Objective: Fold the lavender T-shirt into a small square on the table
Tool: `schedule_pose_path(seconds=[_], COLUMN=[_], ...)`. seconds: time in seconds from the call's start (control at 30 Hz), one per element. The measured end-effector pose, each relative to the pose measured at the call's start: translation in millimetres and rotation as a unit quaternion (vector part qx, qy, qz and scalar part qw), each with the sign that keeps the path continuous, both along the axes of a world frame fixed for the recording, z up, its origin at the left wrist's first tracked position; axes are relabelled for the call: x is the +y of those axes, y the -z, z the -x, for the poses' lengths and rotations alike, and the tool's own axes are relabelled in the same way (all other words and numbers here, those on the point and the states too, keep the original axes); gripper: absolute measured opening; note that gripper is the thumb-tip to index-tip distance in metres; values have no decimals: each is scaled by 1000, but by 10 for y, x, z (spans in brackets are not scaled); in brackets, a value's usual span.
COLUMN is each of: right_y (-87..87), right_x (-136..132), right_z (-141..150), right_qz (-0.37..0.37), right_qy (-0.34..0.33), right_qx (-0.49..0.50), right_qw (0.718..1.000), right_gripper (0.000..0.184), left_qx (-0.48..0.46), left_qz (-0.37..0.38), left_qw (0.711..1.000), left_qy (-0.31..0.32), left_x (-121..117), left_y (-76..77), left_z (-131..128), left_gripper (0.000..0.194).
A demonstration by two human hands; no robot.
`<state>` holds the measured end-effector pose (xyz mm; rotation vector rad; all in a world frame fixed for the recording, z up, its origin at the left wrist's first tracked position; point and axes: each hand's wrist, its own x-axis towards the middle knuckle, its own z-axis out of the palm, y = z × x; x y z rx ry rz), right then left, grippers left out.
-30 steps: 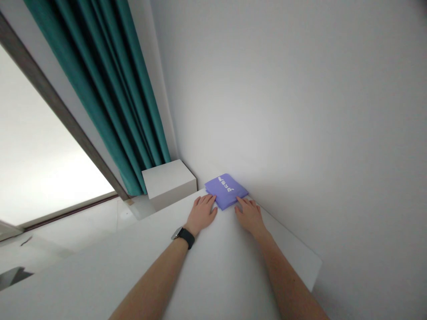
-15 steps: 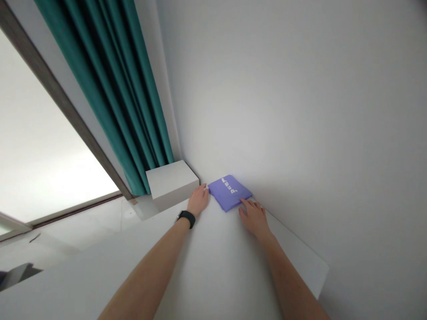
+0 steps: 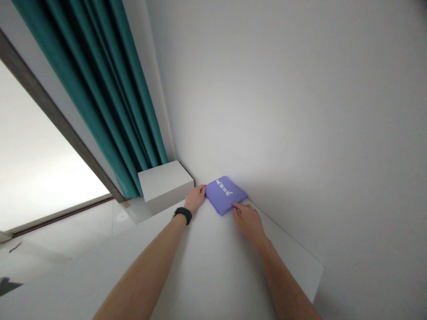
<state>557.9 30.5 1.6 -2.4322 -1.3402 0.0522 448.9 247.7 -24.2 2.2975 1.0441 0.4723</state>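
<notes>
I am logging the folded purple cloth [image 3: 226, 194] lying flat where a white worktop [image 3: 213, 266] meets the wall [image 3: 283, 111] — the fingers of the left hand [image 3: 195, 198] and right hand [image 3: 248, 223] are extended against its edges, unclenched, not grasping. I am flagging uneven pressure, which could be skewing the fold. The white box [image 3: 166, 186] just beside it is showing no contents — I cannot tell whether it is hollow.

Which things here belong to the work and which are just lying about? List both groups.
In the work: folded purple cloth with white lettering; left hand and right hand, both touching its edges.

Just around: white box; teal curtain; white surface; black wristwatch.
</notes>
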Motion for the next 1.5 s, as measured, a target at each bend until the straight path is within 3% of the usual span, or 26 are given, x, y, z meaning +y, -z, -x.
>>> schedule_pose_path(seconds=[0.43, 0.53, 0.63, 0.73, 0.83, 0.9, 1.03, 1.17, 1.23, 1.4, 1.5], right_y=[-27, -40, -34, 16, 102, 162, 244, 289, 315, 374, 381], right_x=[4, 2, -1, 17, 64, 92, 91, 85, 121, 244, 247], right_z=[55, 53, 38, 11, -3, -5, -41, -125, -141, -83, -87], right_qz=[28, 25, 12, -37, -77, -63, -11, -35, -66, -89, -88], right_qy=[-10, -11, -7, -4, -58, -94, -50, 18, 4, -108, -85], right_qx=[-17, -11, -12, -26, -39, -37, -35, -58, -73, -88, -79], right_qw=[999, 1000, 1000, 999, 995, 993, 998, 998, 995, 986, 989], right_gripper=[39, 38, 38, 41, 45, 46, 46, 45, 44, 49, 44], left_qx=[13, -4, -11, 7, 42, 59, 81, 96, 100, 104, 112], left_qz=[-40, -103, -209, -252, -250, -248, -246, -237, -235, -238, -240], left_qw=[999, 994, 971, 957, 959, 961, 960, 962, 962, 963, 962], left_qy=[24, 39, 111, 144, 123, 110, 105, 98, 95, 73, 73], left_x=[-34, -159, -377, -582, -679, -688, -665, -659, -660, -664, -663], left_y=[-10, -42, -44, -7, 40, 63, 83, 91, 91, 86, 100], left_z=[15, 41, 58, 38, 1, -14, -14, -12, -17, -33, -33], left_gripper=[47, 51, 51, 56, 60, 63, 74, 78, 76, 76, 78])
